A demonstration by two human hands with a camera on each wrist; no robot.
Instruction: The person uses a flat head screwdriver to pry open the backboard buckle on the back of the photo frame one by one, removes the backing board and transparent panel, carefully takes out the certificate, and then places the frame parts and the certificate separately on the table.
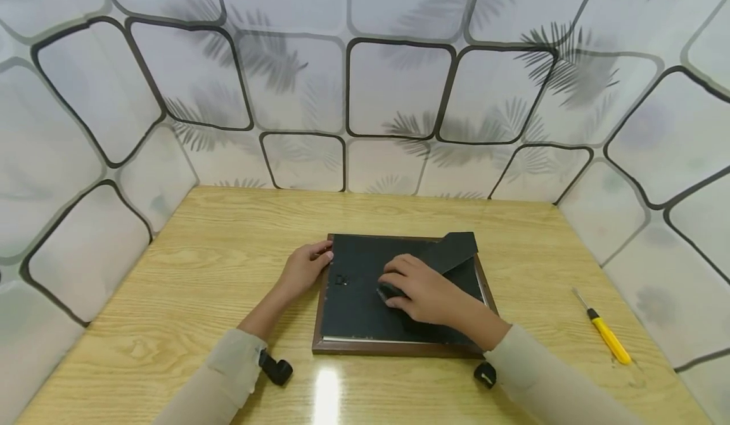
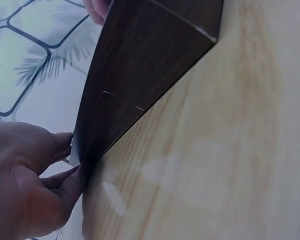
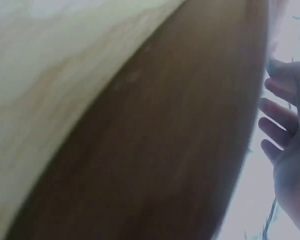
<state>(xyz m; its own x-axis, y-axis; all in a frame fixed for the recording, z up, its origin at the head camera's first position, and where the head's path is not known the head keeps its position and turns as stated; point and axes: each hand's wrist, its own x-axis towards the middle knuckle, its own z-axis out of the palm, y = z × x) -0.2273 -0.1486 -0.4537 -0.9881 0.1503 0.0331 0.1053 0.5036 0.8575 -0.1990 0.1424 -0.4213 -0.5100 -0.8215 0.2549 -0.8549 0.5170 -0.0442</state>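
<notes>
Frame is lying back-up on the tabletop, beside the left hand and beneath the right hand, and it's looking like a stiff, fairly weighty customer! The brown rim is seeming hard and maybe a touch slick, while the black backing is appearing thin and easier to scuff. Glass may be hiding underneath, so the rim is probably offering the safest hold, and that's just where the left hand is gripping, thumb and fingers pinching the near edge. Across from it, the right hand is curling its fingers around what appears to be one end of the stand, likely a light, stiff flap with a hinge worth sparing. Its broad end is covering the frame's corner beyond the right hand. Well outside that hand, a screwdriver is resting.
</notes>
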